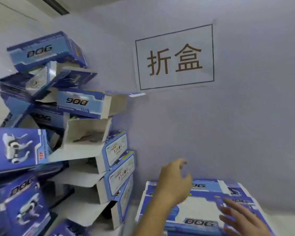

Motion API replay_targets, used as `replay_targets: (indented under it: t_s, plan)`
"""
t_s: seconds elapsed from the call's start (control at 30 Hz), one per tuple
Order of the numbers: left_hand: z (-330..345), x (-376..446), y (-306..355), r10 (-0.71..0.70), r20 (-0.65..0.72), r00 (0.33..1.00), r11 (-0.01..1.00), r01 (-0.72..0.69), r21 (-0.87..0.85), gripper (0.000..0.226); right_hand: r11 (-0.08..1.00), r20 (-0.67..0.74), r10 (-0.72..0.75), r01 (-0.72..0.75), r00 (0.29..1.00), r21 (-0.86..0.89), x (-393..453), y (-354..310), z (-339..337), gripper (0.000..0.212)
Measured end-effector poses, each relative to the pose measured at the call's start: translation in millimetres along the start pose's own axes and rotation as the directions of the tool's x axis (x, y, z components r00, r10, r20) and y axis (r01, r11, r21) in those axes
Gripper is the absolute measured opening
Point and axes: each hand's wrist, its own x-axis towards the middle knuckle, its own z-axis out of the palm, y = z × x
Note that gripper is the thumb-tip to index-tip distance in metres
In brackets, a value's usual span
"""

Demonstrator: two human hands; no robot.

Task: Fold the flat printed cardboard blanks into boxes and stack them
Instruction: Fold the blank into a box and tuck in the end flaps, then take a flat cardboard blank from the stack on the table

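- Left hand raised, fingers loosely spread, holding nothing; right hand open with straight fingers over the flat blanks lying near right
- Folded boxes heaped at left; wall sign far

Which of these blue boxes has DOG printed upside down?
The box midway up the pile, left of the wall sign. Its lettering is inverted and its right end gapes open; the top box reads upright.
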Motion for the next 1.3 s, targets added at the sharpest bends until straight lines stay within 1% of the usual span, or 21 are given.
replay_targets:
  t_s: [0.03,0.07,0.13,0.17,0.2,0.27,0.33,0.4,0.53,0.67,0.7,0.77,0.83,0.93,0.97,1.03,1.07,1.13,1.17,1.23,1.3]
  plan:
    - [25,-17,-23,-0.055,0.045,0.997,0.998,0.053,0.039,0.043,1.0,0.053,-0.002,0.002,0.999,-0.007,3,7,-6,0.039]
    - [41,-34,-41,-0.105,0.072,0.992,0.993,0.101,0.056,0.046,0.999,0.169,0.006,0.0,0.986,-0.038,7,2,-16,0.037]
    - [58,-46,-66,-0.209,0.079,0.975,0.974,0.2,0.107,0.05,0.999,0.192,0.033,-0.024,0.981,-0.048,4,9,-22,0.026]
    - [63,-49,-76,-0.214,0.081,0.974,0.964,0.196,0.182,0.052,0.999,0.206,0.035,-0.026,0.978,-0.048,7,12,-30,0.026]
    - [66,-53,-84,-0.233,0.14,0.962,0.946,0.19,0.262,0.056,0.998,0.219,0.038,-0.025,0.975,-0.065,12,13,-33,0.027]
    - [74,-63,-91,-0.205,0.202,0.958,0.922,0.119,0.369,0.065,0.99,0.246,0.016,0.019,0.969,-0.14,17,15,-31,0.032]
    - [74,-63,-99,-0.214,0.238,0.948,0.899,0.095,0.428,0.075,0.987,0.236,0.0,0.038,0.972,-0.158,18,18,-28,0.035]
    - [70,-62,-100,-0.235,0.255,0.938,0.882,0.095,0.461,0.072,0.977,0.205,-0.027,0.069,0.978,-0.2,25,22,-29,0.035]
    - [64,-65,-94,-0.16,0.168,0.973,0.893,0.07,0.445,0.058,0.966,0.172,-0.125,0.16,0.977,-0.204,29,27,-30,0.034]
    - [57,-71,-85,-0.042,0.023,0.999,0.912,0.028,0.41,0.051,0.937,-0.014,-0.347,0.346,0.938,-0.049,21,32,-32,0.038]
    - [56,-72,-81,0.006,-0.027,1.0,0.916,0.005,0.402,0.048,0.924,-0.075,-0.383,0.382,0.921,-0.021,20,33,-32,0.038]
    - [55,-70,-78,0.194,-0.174,0.965,0.893,-0.1,0.439,0.048,0.917,-0.15,-0.392,0.398,0.908,0.012,19,34,-31,0.035]
    - [58,-69,-80,0.331,-0.295,0.896,0.87,-0.169,0.463,0.053,0.947,-0.098,-0.317,0.321,0.943,0.022,21,35,-29,0.032]
    - [62,-66,-82,0.375,-0.388,0.842,0.873,-0.18,0.454,0.05,0.994,0.094,-0.107,0.107,0.99,0.003,22,34,-24,0.03]
    - [62,-64,-83,0.383,-0.432,0.817,0.875,-0.17,0.454,0.043,0.997,0.137,-0.073,0.075,0.988,-0.013,21,35,-22,0.03]
    - [59,-62,-83,0.42,-0.528,0.738,0.866,-0.152,0.477,0.015,0.997,0.182,-0.055,0.064,0.982,-0.041,18,36,-20,0.031]
    - [55,-61,-81,0.429,-0.564,0.705,0.867,-0.147,0.476,0.012,0.997,0.197,-0.058,0.068,0.979,-0.047,16,35,-19,0.031]
    - [48,-61,-74,0.403,-0.62,0.673,0.894,-0.143,0.425,0.053,0.996,0.214,-0.072,0.082,0.974,-0.038,15,35,-20,0.03]
    - [42,-62,-68,0.372,-0.646,0.666,0.917,-0.156,0.368,0.066,0.996,0.209,-0.082,0.09,0.974,-0.028,16,35,-20,0.029]
    - [34,-65,-56,0.304,-0.685,0.662,0.952,-0.178,0.251,0.071,0.994,0.205,-0.103,0.107,0.973,-0.012,17,35,-21,0.027]
    - [28,-65,-49,0.25,-0.713,0.655,0.967,-0.202,0.153,0.063,0.991,0.212,-0.13,0.133,0.969,0.003,19,34,-21,0.026]
